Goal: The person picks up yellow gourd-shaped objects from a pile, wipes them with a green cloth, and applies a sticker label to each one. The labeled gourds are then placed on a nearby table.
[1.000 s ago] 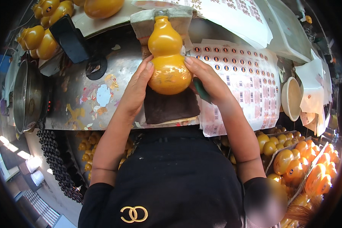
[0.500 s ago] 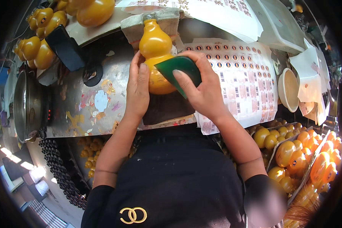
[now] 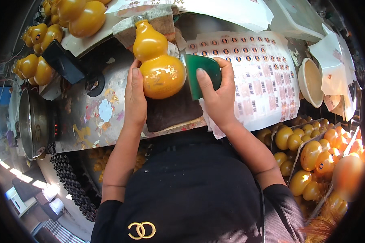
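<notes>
A glossy yellow gourd-shaped bottle (image 3: 160,69) lies on the bench, its neck resting on a folded grey cloth (image 3: 162,25) and its round base toward me. Some gold and grey marking shows on the lower bulb. My left hand (image 3: 136,97) holds the bottle's left side, thumb up front and the other fingers partly hidden behind it. In my right hand (image 3: 219,91) is a green scraper (image 3: 205,75), pinched between thumb and fingers. Its straight edge stands just right of the lower bulb. Beneath the bottle's base is a dark pad (image 3: 172,114).
Sheets of round stickers (image 3: 255,77) lie to the right, beside a shallow bowl (image 3: 310,83). A black phone (image 3: 63,60) stands at left, near a metal pan (image 3: 30,123). More yellow gourd bottles (image 3: 87,20) stand at far left; crates of them (image 3: 312,156) sit lower right.
The scraper has come off the bottle's lower bulb, moving right and turning its edge more upright. More of the bulb's marked surface shows. The whole view has shifted slightly.
</notes>
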The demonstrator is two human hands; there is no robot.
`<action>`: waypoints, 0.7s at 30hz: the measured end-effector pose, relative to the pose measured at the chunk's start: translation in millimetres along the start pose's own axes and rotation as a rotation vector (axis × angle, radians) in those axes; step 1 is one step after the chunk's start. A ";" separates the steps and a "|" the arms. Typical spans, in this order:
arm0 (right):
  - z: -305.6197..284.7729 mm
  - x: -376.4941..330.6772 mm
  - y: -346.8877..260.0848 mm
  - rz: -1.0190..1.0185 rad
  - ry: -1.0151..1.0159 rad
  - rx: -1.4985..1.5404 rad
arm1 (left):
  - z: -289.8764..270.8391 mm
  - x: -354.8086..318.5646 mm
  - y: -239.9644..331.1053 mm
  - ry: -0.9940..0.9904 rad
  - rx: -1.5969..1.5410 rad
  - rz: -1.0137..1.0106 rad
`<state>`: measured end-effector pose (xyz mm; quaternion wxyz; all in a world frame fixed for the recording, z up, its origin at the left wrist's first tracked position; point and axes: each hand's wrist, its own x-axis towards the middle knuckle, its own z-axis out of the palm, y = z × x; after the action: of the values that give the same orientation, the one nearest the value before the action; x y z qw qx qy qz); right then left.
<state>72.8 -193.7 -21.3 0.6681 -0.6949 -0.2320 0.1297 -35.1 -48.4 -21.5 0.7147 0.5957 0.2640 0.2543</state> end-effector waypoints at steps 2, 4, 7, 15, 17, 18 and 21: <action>6.3 -2.5 -12.7 -0.081 -0.035 0.006 | -0.1 0.2 0.1 -0.010 0.002 -0.006; 9.0 6.7 0.5 -0.102 -0.071 -0.066 | -0.3 0.8 -1.7 -0.004 -0.001 -0.008; -1.2 16.0 15.7 0.062 -0.046 -0.063 | -3.6 0.9 -0.8 -0.011 0.013 -0.024; 9.4 6.7 -9.9 -0.007 -0.132 -0.035 | -10.8 25.5 22.2 -0.145 -0.115 -0.232; 1.6 19.4 -2.4 0.108 -0.117 0.036 | -8.1 27.7 22.1 -0.127 -0.147 -0.265; -4.2 25.3 1.5 0.140 -0.134 -0.016 | -10.6 28.9 21.2 -0.154 -0.163 -0.266; -6.7 26.3 -2.9 0.076 -0.103 -0.051 | -20.4 34.6 16.4 -0.218 -0.221 -0.270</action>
<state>98.2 -186.5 -14.5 0.6319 -0.7125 -0.2427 0.1846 -24.4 -7.7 -10.9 0.8277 0.4968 0.2331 0.1176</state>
